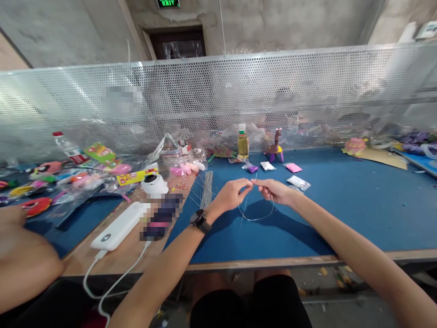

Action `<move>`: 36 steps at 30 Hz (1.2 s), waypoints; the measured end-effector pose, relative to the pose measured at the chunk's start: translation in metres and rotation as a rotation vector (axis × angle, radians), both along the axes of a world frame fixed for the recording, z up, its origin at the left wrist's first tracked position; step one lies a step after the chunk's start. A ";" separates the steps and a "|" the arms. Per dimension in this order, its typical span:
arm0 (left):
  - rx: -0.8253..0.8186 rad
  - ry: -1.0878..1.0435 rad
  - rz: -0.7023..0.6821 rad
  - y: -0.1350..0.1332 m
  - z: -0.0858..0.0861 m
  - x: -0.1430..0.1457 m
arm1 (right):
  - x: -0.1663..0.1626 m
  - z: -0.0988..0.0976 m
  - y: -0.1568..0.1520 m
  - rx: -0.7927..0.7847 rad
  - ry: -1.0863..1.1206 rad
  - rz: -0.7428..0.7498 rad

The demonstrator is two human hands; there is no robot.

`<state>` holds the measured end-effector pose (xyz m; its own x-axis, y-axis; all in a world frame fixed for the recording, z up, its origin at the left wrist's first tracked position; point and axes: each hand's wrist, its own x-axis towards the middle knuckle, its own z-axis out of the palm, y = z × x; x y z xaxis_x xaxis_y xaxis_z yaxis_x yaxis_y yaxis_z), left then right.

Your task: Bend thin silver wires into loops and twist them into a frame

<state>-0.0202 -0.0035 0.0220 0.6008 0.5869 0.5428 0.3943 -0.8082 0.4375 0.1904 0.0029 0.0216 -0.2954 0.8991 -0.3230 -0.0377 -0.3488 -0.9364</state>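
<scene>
**Both hands pinch thin wire over blue mat**

Near: wooden table edge, blue mat [341, 214], white power bank [119, 225] on the left. Mid: left hand [232, 193] and right hand [275, 190], fingertips almost meeting, each pinching a wire [256, 217] end. Far: oil bottle [242, 143], perforated metal screen [239, 100], concrete wall, exit sign [168, 3]. The wire is thin and silvery, sagging in a loop just above mat centre.

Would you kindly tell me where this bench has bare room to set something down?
The blue mat is bare right of the right hand, from the white packet forward to the front edge, and between the wire loop and that edge. The left end is crowded with toy packets and a power bank.
</scene>
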 end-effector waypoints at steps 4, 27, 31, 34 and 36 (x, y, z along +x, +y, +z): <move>-0.133 -0.049 0.050 0.005 -0.002 -0.001 | 0.000 -0.003 -0.003 0.319 -0.114 -0.024; -0.134 -0.079 0.080 0.010 -0.005 -0.005 | 0.002 -0.017 -0.005 1.033 -0.697 -0.046; -0.061 -0.028 0.102 0.011 -0.005 -0.006 | 0.000 -0.014 -0.006 1.003 -0.635 -0.021; 0.008 0.016 0.111 0.010 -0.004 -0.007 | -0.001 -0.012 -0.007 1.007 -0.657 -0.010; 0.045 0.042 0.117 0.008 -0.003 -0.007 | 0.000 -0.011 -0.006 1.020 -0.653 0.007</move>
<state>-0.0269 0.0048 0.0190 0.5524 0.6299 0.5460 0.5041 -0.7741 0.3830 0.1900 -0.0031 0.0107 -0.3470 0.8265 0.4433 0.5433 0.5624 -0.6233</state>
